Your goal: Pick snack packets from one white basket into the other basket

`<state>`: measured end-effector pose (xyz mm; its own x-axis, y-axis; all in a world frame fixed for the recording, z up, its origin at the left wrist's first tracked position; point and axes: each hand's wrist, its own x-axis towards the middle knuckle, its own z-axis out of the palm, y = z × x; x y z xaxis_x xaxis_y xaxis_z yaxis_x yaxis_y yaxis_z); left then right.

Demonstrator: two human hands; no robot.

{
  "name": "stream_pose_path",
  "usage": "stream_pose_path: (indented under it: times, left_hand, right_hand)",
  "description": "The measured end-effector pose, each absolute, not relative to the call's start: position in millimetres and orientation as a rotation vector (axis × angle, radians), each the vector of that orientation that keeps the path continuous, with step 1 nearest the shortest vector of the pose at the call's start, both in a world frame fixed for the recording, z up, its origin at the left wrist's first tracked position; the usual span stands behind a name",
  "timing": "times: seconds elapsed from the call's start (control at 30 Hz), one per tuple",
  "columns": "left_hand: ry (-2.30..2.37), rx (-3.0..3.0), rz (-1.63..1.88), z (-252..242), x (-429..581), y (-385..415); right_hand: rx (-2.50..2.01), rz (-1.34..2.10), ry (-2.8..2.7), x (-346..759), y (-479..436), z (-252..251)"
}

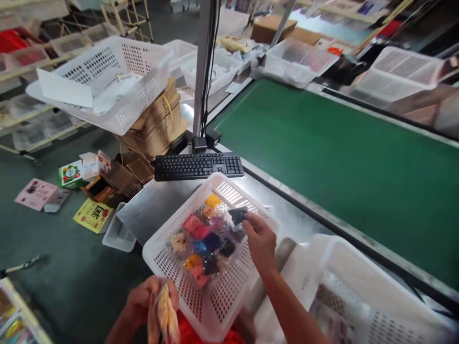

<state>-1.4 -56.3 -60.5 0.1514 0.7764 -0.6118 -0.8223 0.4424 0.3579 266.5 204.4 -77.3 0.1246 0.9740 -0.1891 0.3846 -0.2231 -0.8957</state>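
A white perforated plastic basket (222, 306) sits tilted in front of me. In it lie several small see-through packets with coloured contents, among them a red packet (193, 224), a blue packet (206, 243) and an orange packet (193, 262). My right hand (261, 241) reaches over the basket's right side, its fingertips pinching a black packet (237, 215). Low in the view, left of the basket's near corner, my left hand (148, 298) is closed around a yellowish, plastic-wrapped packet (168, 313). What that packet contains is not plain to see.
Behind the basket, a black keyboard (199, 166) lies on the metal table (143, 217) beside a post. A green conveyor belt (340, 162) runs along the right. Stacked cardboard (154, 126) carries another white basket (107, 86). Flattened boxes (93, 215) litter the floor; a white bin (333, 267) stands right.
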Motion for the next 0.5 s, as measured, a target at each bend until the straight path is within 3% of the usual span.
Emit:
stream_pose_path:
  times: [0.13,0.3,0.5]
  left_hand:
    - [0.870,0.164,1.031,-42.3,-1.2,-41.7]
    - [0.797,0.237,1.077,-68.7,-1.9,-48.8]
    - [0.754,0.255,1.044,-78.3,-2.7,-57.3]
  right_hand:
    - [-1.565,1.372,-1.235,247.5,180.5,-75.8]
    - [-1.306,1.684,-1.477,189.7,131.7,-98.8]
    - [-1.460,1.412,-1.944,127.0,83.2,-133.1]
